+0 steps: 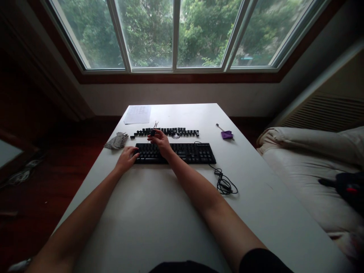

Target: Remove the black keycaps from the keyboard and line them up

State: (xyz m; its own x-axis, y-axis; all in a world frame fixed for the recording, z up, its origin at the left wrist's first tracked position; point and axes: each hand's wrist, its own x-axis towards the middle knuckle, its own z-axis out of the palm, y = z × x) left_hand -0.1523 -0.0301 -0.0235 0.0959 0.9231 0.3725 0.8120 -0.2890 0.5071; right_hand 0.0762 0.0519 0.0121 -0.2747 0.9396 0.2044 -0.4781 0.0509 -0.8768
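A black keyboard (pixel 193 152) lies across the middle of a white table (pixel 159 212). Behind it runs a row of loose black keycaps (pixel 182 132). My right hand (pixel 161 142) reaches over the keyboard's left half, fingers pinched on a small black keycap (pixel 152 133) at the row. My left hand (pixel 126 158) rests on the keyboard's left end, fingers curled against its edge. A wire keycap puller (pixel 155 124) lies just behind the row.
A sheet of paper (pixel 137 114) lies at the table's far left, a grey crumpled cloth (pixel 116 141) left of the keyboard. A purple cloth (pixel 226 134) with a small brush sits at right. The keyboard cable (pixel 224 184) coils nearby. A bed (pixel 309 170) stands at right.
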